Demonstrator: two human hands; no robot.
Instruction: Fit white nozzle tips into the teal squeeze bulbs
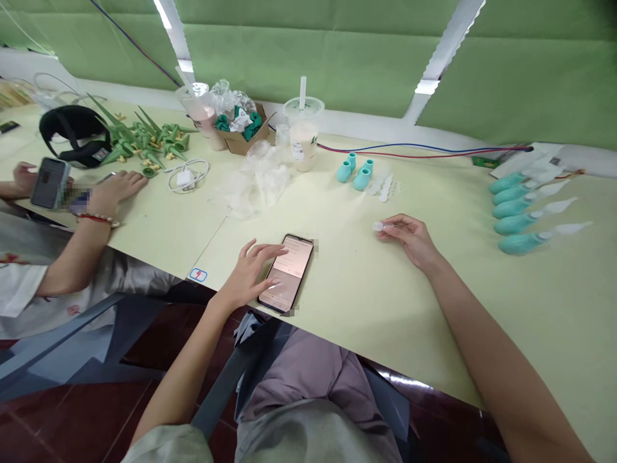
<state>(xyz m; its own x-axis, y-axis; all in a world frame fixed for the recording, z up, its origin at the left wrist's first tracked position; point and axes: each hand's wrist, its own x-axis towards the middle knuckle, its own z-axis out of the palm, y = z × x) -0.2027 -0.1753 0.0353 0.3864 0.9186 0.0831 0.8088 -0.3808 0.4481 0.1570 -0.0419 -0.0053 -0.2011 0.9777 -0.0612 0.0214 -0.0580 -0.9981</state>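
My left hand is spread over a smartphone lying on the table, its fingers at the lit screen. In my right hand, thumb and fingertips pinch a small whitish translucent plastic piece just above the tabletop. Beyond that hand stand several hollow teal rubber bulbs, with flat white plastic strips beside them. At the far right, several teal bulbs with pale pointed nozzles lie in a row.
Plastic film and a drink cup with straw stand behind the phone. A cardboard box, white charger, green pointed parts and black headset are left. Another person's hand rests there.
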